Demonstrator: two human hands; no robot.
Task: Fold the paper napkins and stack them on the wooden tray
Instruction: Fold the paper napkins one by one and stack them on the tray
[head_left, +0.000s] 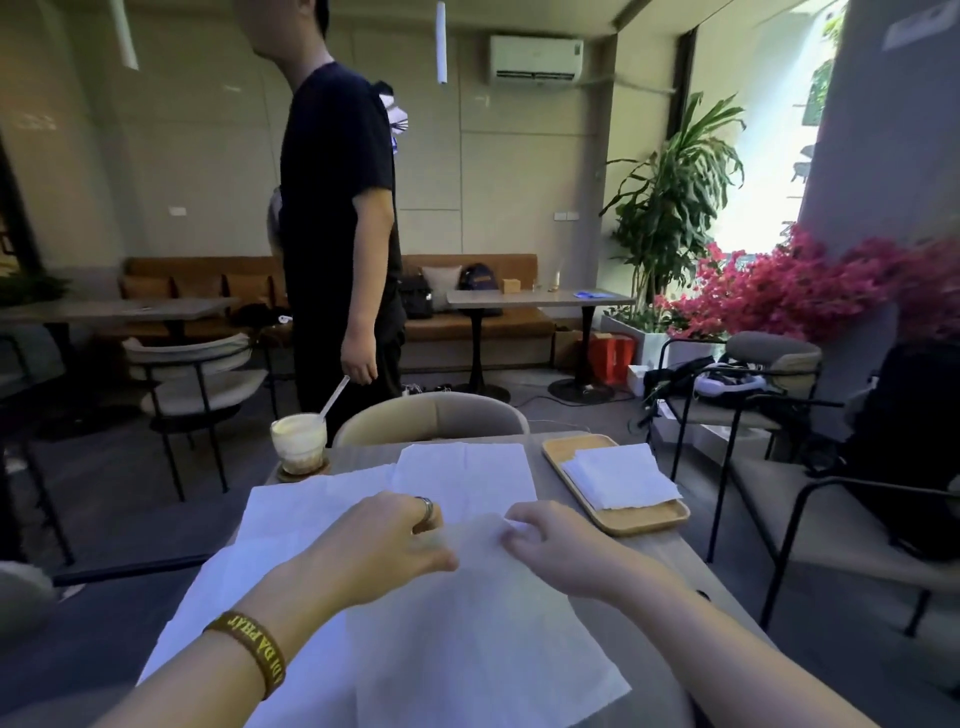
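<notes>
A large white paper napkin (467, 639) lies unfolded in front of me on the table. My left hand (384, 535) and my right hand (550, 545) both pinch its far edge, close together, lifting that edge slightly. More unfolded napkins lie beyond, one at the left (306, 504) and one in the middle (467, 473). At the right stands the wooden tray (639, 519) with folded napkins (621, 475) stacked on it.
A glass of iced drink with a straw (298, 439) sits on a coaster at the table's far left corner. A beige chair (431, 415) stands across the table, and a person in black (337, 218) stands behind it. Chairs (769, 374) crowd the right side.
</notes>
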